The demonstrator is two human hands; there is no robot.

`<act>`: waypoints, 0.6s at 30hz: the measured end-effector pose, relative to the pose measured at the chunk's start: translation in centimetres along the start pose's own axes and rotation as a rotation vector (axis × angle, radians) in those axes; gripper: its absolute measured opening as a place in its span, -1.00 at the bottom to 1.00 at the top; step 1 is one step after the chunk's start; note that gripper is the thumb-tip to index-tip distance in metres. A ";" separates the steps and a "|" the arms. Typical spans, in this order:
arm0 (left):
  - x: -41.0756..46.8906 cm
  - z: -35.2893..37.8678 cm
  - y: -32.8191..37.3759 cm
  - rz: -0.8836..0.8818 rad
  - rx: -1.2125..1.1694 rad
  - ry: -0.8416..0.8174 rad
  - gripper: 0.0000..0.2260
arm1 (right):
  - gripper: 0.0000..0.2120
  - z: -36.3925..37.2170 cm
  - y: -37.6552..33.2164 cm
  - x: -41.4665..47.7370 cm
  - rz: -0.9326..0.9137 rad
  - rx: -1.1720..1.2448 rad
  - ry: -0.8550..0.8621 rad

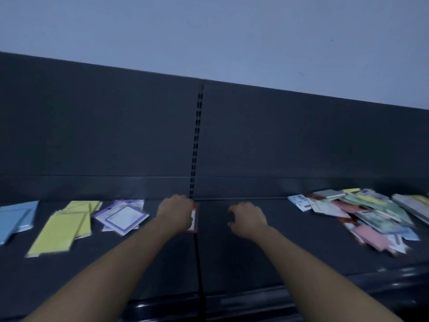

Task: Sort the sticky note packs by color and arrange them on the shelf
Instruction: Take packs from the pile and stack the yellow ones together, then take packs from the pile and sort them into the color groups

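Starting what looks like a new color group, the left hand [174, 212] grips a red pack [194, 220] on the shelf [278, 242], beside the blue packs [16, 217], yellow packs [61, 228] and purple packs [121, 216], while the right hand [248, 219], loosely curled and empty, hovers nearer the mixed pile [366, 212].

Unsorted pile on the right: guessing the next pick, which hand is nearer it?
Right. The right hand is over bare shelf left of the unsorted pile; the left hand is farther left, holding a red-edged pack.
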State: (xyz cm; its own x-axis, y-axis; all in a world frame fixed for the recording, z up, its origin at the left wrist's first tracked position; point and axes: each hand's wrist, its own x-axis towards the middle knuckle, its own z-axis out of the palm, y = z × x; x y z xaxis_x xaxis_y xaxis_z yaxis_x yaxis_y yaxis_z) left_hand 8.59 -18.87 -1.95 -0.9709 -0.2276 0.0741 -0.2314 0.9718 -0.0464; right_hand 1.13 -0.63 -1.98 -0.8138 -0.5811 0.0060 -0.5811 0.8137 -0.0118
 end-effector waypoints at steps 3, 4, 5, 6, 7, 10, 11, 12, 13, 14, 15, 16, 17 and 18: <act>1.4 0.2 3.4 0.094 -0.014 -0.004 -0.78 | -0.62 -0.1 3.4 -1.1 0.080 -0.002 -0.010; 2.0 0.3 4.4 0.127 -0.022 -0.001 -0.78 | -0.63 -0.2 4.4 -1.4 0.107 -0.001 -0.011; 2.7 0.3 5.3 0.154 -0.032 0.006 -0.78 | -0.63 -0.2 5.4 -1.6 0.132 -0.002 -0.010; 3.4 0.3 6.3 0.180 -0.041 0.013 -0.78 | -0.63 -0.2 6.4 -1.7 0.159 -0.002 -0.012; 4.0 0.2 7.2 0.207 -0.049 0.016 -0.77 | -0.62 -0.2 7.4 -1.9 0.188 0.000 -0.015; 6.1 0.2 10.1 0.282 -0.063 0.017 -0.73 | -0.60 -0.4 10.2 -2.4 0.266 0.004 -0.031; 6.7 0.3 11.1 0.301 -0.068 0.017 -0.73 | -0.60 -0.5 11.2 -2.6 0.291 0.004 -0.034; 7.3 0.3 12.0 0.320 -0.075 0.019 -0.73 | -0.60 -0.6 12.1 -2.7 0.317 0.004 -0.035; 7.9 0.4 13.0 0.337 -0.082 0.019 -0.73 | -0.60 -0.6 13.1 -2.9 0.343 0.006 -0.037; 8.4 0.5 14.0 0.355 -0.089 0.015 -0.75 | -0.60 -0.6 14.0 -3.1 0.367 0.007 -0.041; 8.9 0.5 15.0 0.374 -0.099 0.010 -0.76 | -0.60 -0.6 15.0 -3.4 0.390 0.007 -0.046; 9.3 0.6 15.9 0.395 -0.105 0.004 -0.78 | -0.59 -0.5 15.9 -3.6 0.412 0.006 -0.050; 9.7 0.6 16.9 0.413 -0.109 0.002 -0.79 | -0.59 -0.4 16.8 -3.9 0.435 0.002 -0.051; 10.0 0.8 17.9 0.429 -0.110 -0.002 -0.79 | -0.59 -0.3 17.7 -4.2 0.457 -0.004 -0.053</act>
State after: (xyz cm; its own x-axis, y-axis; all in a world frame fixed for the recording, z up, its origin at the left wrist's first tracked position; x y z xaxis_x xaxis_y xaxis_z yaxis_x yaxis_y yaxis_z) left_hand -5.31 -3.83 -2.79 -0.9778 0.1976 0.0698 0.2003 0.9791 0.0339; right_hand -5.67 16.20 -1.95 -0.9855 -0.1620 -0.0503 -0.1623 0.9867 0.0029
